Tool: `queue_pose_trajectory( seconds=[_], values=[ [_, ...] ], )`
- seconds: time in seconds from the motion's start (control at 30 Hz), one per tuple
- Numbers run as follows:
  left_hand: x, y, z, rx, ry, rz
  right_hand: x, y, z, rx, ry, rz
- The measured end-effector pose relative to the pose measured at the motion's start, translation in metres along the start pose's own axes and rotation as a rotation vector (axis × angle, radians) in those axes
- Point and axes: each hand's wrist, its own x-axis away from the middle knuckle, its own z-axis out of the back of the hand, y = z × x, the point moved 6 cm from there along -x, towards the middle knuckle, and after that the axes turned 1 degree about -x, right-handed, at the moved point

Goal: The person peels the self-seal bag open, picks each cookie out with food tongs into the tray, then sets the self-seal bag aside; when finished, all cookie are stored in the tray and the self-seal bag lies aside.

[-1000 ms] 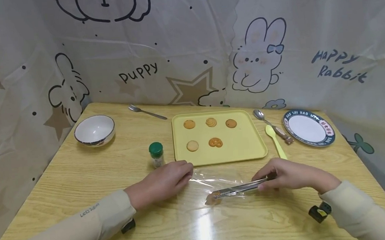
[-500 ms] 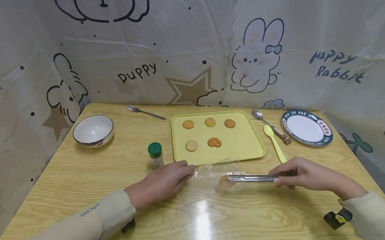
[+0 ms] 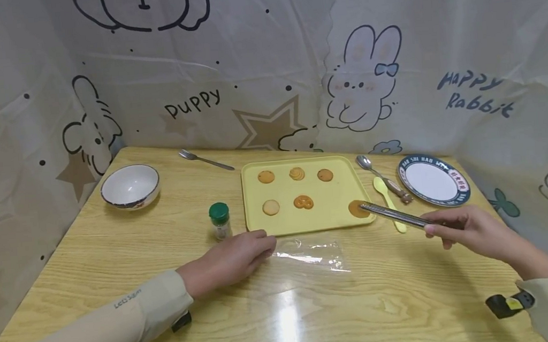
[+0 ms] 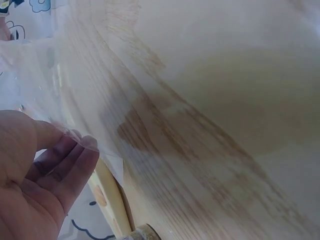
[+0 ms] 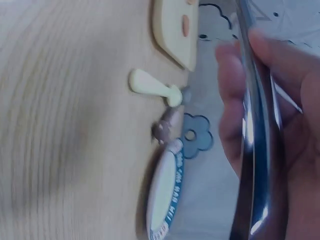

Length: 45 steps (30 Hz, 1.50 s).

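Observation:
My right hand [image 3: 469, 231] grips metal tongs [image 3: 395, 215], their tips closed on a round brown cookie [image 3: 357, 209]. In the head view that cookie overlaps the front right corner of the yellow tray [image 3: 333, 221]. The right wrist view shows the tongs [image 5: 257, 150] held between thumb and fingers. My left hand [image 3: 235, 260] pinches the edge of a clear plastic bag [image 3: 309, 254] in front of the tray. Thumb and fingertips meet on the film [image 4: 87, 142] in the left wrist view. Several cookies, among them a pretzel-shaped one [image 3: 303, 202], lie on the tray in two rows.
A green-capped shaker bottle [image 3: 220, 221] stands just beyond my left hand. Farther back are a white bowl [image 3: 130, 186] and a fork [image 3: 205, 160]. Right of the tray lie a yellow spoon [image 3: 390, 205], a metal spoon [image 3: 383, 178] and a blue-rimmed plate [image 3: 433, 180].
My right hand has moved right and away from me, drawing the tongs and cookie out of the bag and over to the tray's corner. The left hand stays in place; the bag lies flatter.

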Motion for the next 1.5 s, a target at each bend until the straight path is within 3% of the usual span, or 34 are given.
queue_pose_trajectory(
  seconds=[0.17,0.4,0.57,0.77,1.13,1.33,1.5],
  values=[
    [0.001,0.001,-0.002,0.006,-0.026,0.011,-0.024,-0.004,-0.007,0.19,0.114,-0.006],
    [0.0,0.0,-0.003,0.002,-0.031,0.004,-0.052,-0.023,-0.026,0.54,0.289,0.085],
    [0.0,0.0,-0.002,-0.007,-0.024,0.003,-0.057,-0.03,-0.037,0.674,0.335,0.171],
    [0.0,0.001,-0.002,-0.005,-0.017,-0.002,-0.056,-0.034,-0.042,0.709,0.334,0.21],
    [-0.002,0.002,-0.002,-0.023,-0.013,-0.003,-0.06,-0.036,-0.044,0.719,0.227,0.158],
    [-0.003,0.002,-0.003,-0.026,-0.021,-0.003,-0.06,-0.033,-0.046,0.684,0.162,0.121],
    [-0.005,0.004,-0.002,-0.043,-0.011,-0.013,-0.056,-0.026,-0.041,0.606,0.155,0.093]
  ],
)
